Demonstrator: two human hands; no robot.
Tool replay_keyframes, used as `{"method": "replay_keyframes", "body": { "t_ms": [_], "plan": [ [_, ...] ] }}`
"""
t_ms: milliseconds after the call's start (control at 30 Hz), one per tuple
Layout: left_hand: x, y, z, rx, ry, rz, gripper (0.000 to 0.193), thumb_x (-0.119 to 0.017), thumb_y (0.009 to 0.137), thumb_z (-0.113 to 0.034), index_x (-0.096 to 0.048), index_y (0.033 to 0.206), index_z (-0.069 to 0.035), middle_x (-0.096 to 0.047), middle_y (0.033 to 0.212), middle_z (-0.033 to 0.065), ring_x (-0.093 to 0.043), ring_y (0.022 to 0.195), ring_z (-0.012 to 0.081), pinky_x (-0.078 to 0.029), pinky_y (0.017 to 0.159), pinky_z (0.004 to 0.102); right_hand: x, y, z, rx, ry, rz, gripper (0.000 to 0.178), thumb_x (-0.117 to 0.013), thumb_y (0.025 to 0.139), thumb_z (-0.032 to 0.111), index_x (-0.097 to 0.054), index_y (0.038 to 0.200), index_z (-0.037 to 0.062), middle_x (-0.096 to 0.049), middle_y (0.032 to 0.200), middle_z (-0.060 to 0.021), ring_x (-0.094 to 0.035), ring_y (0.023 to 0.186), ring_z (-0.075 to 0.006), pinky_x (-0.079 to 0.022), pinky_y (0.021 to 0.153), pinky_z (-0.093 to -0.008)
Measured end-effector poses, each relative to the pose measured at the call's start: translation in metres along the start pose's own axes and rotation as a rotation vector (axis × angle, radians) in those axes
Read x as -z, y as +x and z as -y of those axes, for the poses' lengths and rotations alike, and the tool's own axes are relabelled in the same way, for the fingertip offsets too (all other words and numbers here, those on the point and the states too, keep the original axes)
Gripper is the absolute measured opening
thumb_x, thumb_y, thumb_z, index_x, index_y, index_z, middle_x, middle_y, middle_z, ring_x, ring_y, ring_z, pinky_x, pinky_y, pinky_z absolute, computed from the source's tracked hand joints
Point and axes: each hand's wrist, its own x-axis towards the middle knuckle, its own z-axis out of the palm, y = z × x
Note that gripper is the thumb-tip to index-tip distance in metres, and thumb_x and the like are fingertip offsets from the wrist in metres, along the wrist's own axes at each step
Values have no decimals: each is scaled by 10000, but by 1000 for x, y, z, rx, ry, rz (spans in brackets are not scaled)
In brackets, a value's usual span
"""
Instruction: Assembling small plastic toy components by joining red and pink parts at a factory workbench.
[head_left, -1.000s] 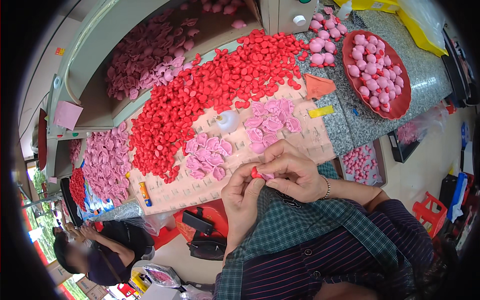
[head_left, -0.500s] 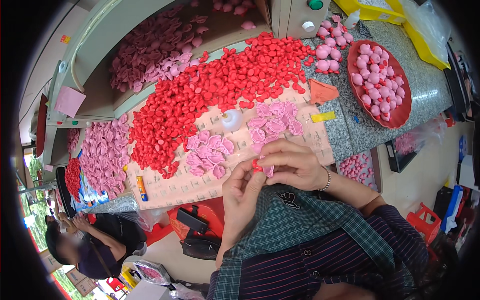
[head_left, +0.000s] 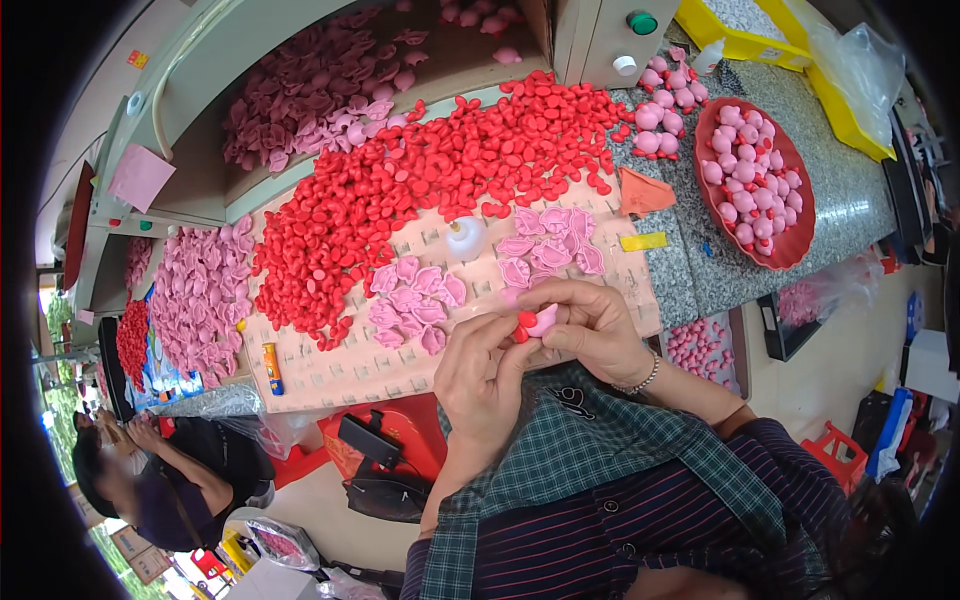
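Observation:
Close to my apron, at the table's near edge, both hands meet around one small toy part. My left hand (head_left: 474,382) pinches a glossy red piece (head_left: 524,325) between thumb and fingers. Against it sits a curved pink shell piece (head_left: 543,319), gripped by the fingertips of my right hand (head_left: 600,335). The two pieces touch; fingers partly cover the joint. Just beyond lie two groups of loose pink shells, one on the left (head_left: 412,305) and one on the right (head_left: 551,240). A white squeeze bottle (head_left: 464,240) stands between them, before a wide heap of red pieces (head_left: 400,190).
At right, a red scalloped bowl (head_left: 808,232) holds round pink toys with red feet; more such toys (head_left: 658,125) stand beside it. An orange cloth scrap (head_left: 646,190) and yellow strip (head_left: 643,241) lie nearby. Far left are pink shells (head_left: 200,300), an orange-blue tube (head_left: 272,368) and another person (head_left: 180,480).
The pink piece has been turned and now shows its smooth outer side beside the red piece. My hands stay together in nearly the same place. The whole view has shifted slightly.

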Motion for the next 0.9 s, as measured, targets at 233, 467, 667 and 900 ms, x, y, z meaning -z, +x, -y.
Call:
{"method": "replay_keyframes", "body": {
  "t_ms": [233, 467, 667, 900],
  "plan": [
    [1, -6, 8, 137, -229, 11, 299, -750, 767, 74, -645, 1043, 25, -638, 1017, 113, -606, 817, 132, -496, 716, 248, 2, 3, 7, -159, 139, 93, 291, -588, 938, 2, -578, 1226, -40, -668, 997, -88, -655, 822, -113, -541, 705, -227],
    [-5, -12, 9, 244, -342, -30, 285, -764, 763, 47, -652, 1021, 7, -665, 1016, 126, -611, 796, 148, -499, 696, 263, -7, -4, -2, -151, 52, -36, 184, -574, 957, 28, -591, 1134, -17, -644, 876, -46, -615, 743, -76, -507, 649, -207],
    [-1, -8, 8, 31, -39, 80, 318, -692, 816, 90, -620, 1121, 34, -609, 1091, 129, -606, 852, 143, -503, 762, 261, -4, -5, -12, -94, 10, -66, 118, -573, 962, 48, -593, 1068, 2, -620, 833, -11, -571, 699, -46, -472, 622, -185],
    [-18, -18, 16, 244, -369, -9, 393, -704, 799, 91, -591, 1170, 29, -583, 1127, 138, -622, 812, 157, -524, 712, 269, -3, 0, -17, -133, 112, -103, 175, -561, 965, 52, -575, 1132, 1, -637, 922, -47, -615, 747, -80, -513, 651, -216]
  ]
}}
